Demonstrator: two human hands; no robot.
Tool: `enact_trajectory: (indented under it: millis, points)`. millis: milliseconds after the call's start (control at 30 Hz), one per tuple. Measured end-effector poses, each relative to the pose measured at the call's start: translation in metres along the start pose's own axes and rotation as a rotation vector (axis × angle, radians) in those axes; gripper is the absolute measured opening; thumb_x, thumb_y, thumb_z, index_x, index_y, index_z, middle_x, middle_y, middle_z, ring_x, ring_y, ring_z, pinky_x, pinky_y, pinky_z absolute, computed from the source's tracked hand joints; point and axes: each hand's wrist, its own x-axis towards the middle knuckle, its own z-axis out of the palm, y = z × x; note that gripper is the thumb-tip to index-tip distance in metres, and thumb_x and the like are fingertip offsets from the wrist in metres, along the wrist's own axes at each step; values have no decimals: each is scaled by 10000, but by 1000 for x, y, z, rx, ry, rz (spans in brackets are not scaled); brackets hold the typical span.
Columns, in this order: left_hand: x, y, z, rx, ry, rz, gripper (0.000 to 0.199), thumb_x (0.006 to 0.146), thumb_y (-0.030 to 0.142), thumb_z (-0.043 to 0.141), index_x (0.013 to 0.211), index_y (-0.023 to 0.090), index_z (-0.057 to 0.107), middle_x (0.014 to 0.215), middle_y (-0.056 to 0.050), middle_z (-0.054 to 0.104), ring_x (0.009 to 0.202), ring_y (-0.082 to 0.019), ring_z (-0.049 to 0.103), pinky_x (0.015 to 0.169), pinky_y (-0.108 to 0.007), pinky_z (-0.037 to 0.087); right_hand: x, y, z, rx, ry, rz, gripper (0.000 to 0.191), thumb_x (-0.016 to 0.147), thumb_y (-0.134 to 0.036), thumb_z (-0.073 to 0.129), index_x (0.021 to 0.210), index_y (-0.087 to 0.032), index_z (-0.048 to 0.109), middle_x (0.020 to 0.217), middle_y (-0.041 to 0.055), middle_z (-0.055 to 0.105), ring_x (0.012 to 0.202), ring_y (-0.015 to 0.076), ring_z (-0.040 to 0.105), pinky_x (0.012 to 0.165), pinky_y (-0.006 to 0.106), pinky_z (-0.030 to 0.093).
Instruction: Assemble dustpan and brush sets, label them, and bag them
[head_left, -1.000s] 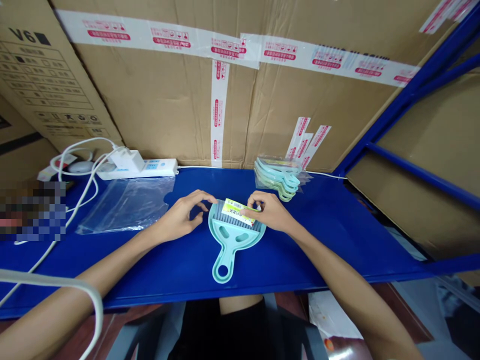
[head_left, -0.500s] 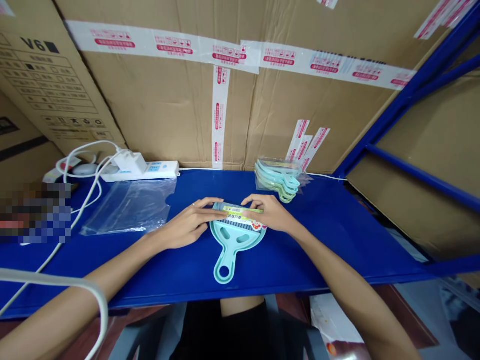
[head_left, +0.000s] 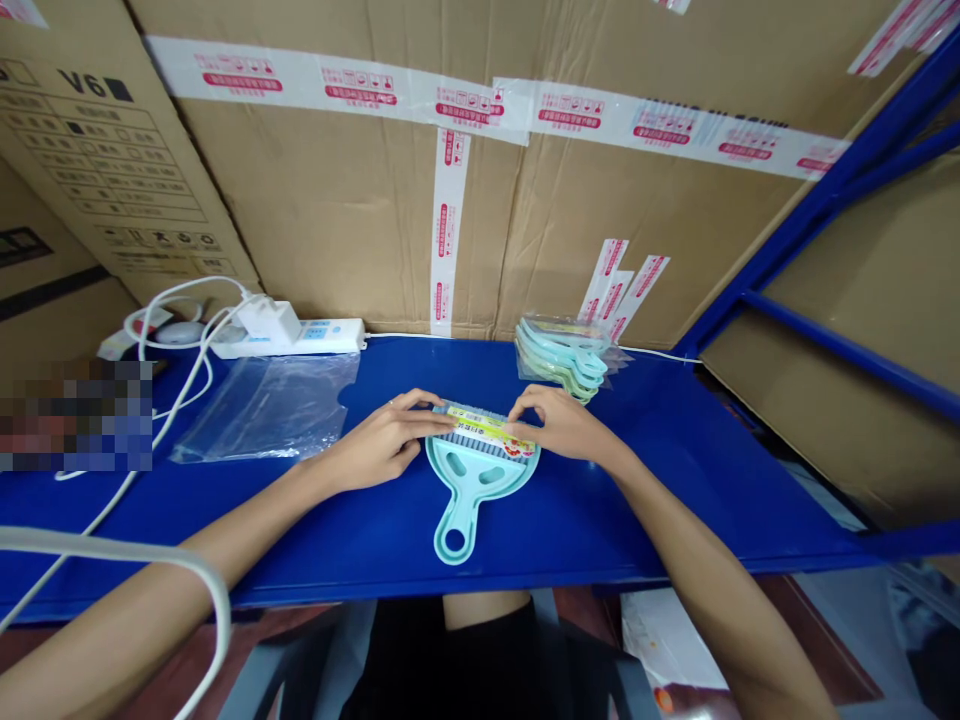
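Note:
A light-blue dustpan [head_left: 469,492] lies on the blue table with its handle, a ring at the end, toward me. Grey brush bristles [head_left: 480,444] show in its wide end, under a yellow and white printed label [head_left: 480,424]. My left hand [head_left: 381,436] grips the dustpan's left side, index finger on the label and thumb by the edge. Thumb and fingers of my right hand [head_left: 553,424] pinch at the label's right end. Behind lies a stack of similar bagged dustpans [head_left: 566,352], blue and green.
Flat clear plastic bags [head_left: 262,410] lie at the left. Behind them sits a white power strip [head_left: 326,337] with a plugged-in adapter and loose white cables [head_left: 176,400]. Large cardboard boxes [head_left: 360,210] wall the back; a blue metal frame [head_left: 847,350] stands at the right.
The right hand has shifted slightly along the label to the right, and more of the label shows. The left hand stays on the dustpan. The whole view has moved a little.

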Motion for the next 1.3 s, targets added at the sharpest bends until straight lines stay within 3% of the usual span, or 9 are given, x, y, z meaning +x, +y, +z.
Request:
enact_trajectory:
  millis: [133,267,400,467,733,1033,1300]
  points:
    - [0,-1,-2,18,12,-14,693,823,-36,493,1409,245,736,1399,-78,749,1423,-292,581,1165,-574,542,0,10,-3,-18,-4,16,247,939,-420,750,1040,-204,813,981,62,741,807,184,606,754,320,409]
    - [0,-1,-1,43,-20,-6,622,838,-5,528,1357,249,759,1392,-78,755,1381,-296,625,1164,-560,512,-4,16,-13,8,-90,68,491,918,-547,761,1243,-179,767,1079,99,742,818,202,645,760,336,468]
    - [0,-1,-1,68,-2,16,480,931,52,555,1311,241,778,1326,-82,786,1259,-287,686,1080,-512,533,-9,16,-24,157,-286,14,874,760,-636,893,1477,-193,663,1227,124,695,894,219,683,809,362,563]
    - [0,-3,-4,98,0,15,451,951,51,542,1275,239,791,1283,-71,807,1201,-278,704,1037,-490,538,-8,17,-23,214,-296,-17,984,674,-616,957,1519,-228,635,1289,125,668,949,236,690,816,370,593]
    - [-3,-18,-17,169,27,-32,485,888,12,532,1244,206,800,1245,-59,824,1146,-265,715,1008,-461,544,14,33,1,153,-146,-39,795,730,-778,861,1332,-264,799,1336,150,661,1019,297,687,793,432,637]
    - [-4,-19,-16,177,74,-67,457,906,48,549,1243,206,814,1175,-86,821,1143,-273,705,994,-465,560,11,27,-4,143,-133,-10,844,758,-807,824,1425,-294,762,1323,146,658,963,271,681,793,441,648]
    - [-1,-16,-19,212,74,-67,503,850,-1,518,1217,187,806,1227,-98,807,1145,-273,688,1009,-493,562,15,43,2,135,-106,-57,842,765,-831,799,1424,-308,762,1290,169,696,942,294,691,740,448,649]
